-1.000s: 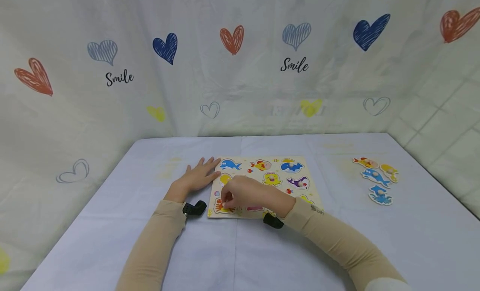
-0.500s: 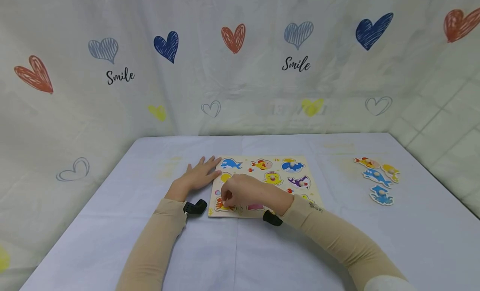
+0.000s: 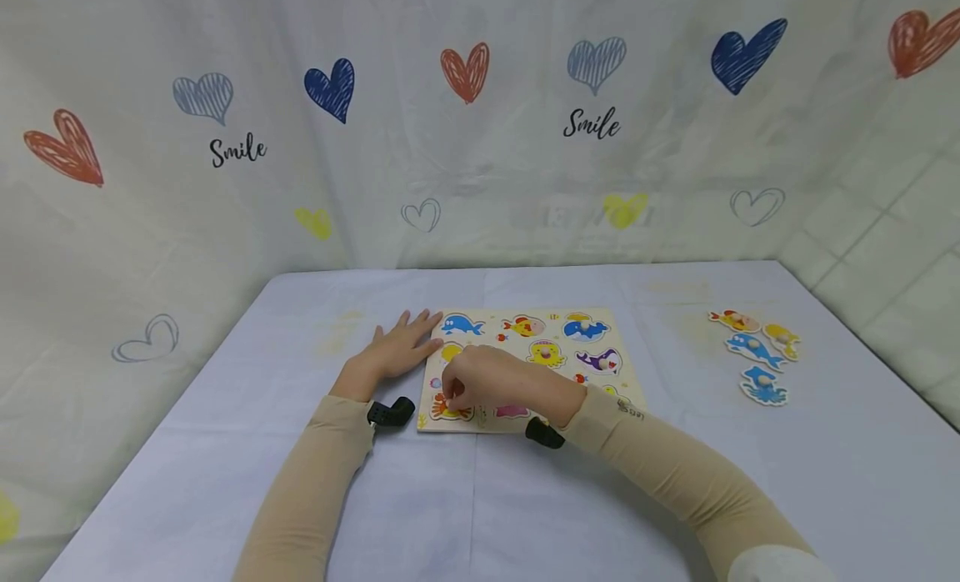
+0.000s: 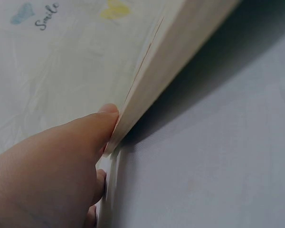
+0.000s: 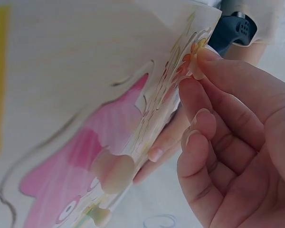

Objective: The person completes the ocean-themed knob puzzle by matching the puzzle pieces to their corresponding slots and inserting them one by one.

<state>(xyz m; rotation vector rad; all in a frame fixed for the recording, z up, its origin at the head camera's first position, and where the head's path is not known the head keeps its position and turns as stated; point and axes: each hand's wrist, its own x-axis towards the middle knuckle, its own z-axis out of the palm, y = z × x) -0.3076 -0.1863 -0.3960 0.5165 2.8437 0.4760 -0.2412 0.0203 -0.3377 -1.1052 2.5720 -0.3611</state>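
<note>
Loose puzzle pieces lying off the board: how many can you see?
4, all right of the board: a red-and-yellow fish at the back, a yellow piece to its right, a blue fish-shaped piece before them, and another blue piece nearest the person. Any underneath would be hidden.

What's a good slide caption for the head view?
Left grip at the edge of the board, right grip pinching the crab, four loose pieces off to the right.
</note>
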